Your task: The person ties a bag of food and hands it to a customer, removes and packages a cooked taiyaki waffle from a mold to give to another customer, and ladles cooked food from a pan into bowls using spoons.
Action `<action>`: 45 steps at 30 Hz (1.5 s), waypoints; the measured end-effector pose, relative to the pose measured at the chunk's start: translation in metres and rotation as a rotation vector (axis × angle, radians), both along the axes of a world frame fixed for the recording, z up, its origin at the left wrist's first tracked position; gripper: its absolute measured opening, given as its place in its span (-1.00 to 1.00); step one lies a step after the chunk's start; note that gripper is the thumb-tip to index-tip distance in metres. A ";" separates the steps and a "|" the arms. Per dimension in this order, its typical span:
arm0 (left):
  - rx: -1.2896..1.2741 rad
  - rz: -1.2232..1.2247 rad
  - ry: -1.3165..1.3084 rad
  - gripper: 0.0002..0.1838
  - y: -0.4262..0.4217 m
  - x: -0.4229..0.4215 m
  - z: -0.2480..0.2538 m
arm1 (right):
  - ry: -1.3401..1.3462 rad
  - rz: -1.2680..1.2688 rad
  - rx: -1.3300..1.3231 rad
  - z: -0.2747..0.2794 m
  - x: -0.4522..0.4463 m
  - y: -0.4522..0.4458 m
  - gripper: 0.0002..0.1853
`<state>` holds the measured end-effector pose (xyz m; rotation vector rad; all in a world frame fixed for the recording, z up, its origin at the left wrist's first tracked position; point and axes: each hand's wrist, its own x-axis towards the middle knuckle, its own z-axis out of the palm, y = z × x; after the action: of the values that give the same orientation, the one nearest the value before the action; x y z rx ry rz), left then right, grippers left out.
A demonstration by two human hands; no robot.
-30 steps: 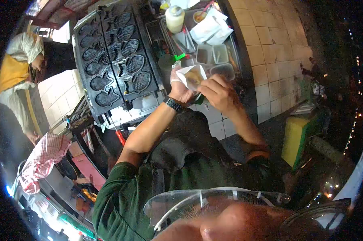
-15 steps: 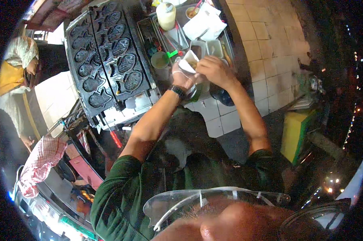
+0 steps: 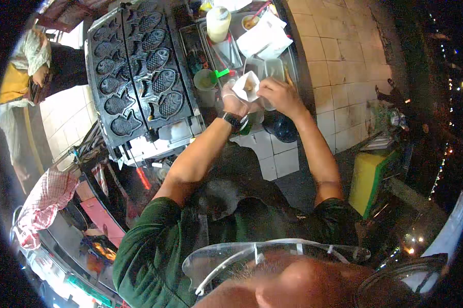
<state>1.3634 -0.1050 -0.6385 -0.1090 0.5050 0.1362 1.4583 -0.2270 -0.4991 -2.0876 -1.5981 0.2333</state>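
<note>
- the left hand (image 3: 235,104) cradles the white paper bag (image 3: 239,88), mouth open, near the clear containers (image 3: 274,68); a loose grip should spare its sides.
- the right hand (image 3: 279,96) meets the rim; whether it pinches paper, i cannot tell. light fingertips would avoid tearing.

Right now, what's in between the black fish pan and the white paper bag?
In the head view, a round cup and part of the left hand lie between the black fish pan and the white paper bag.
</note>
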 end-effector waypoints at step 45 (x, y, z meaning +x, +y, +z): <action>0.698 -0.706 -0.310 -0.40 0.015 -0.166 0.152 | 0.130 -0.484 0.085 0.054 -0.001 -0.021 -0.83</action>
<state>1.1975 -0.0897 -0.4863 0.7188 0.1433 -0.3943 1.4571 -0.2480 -0.4456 -2.2636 -0.9723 0.1254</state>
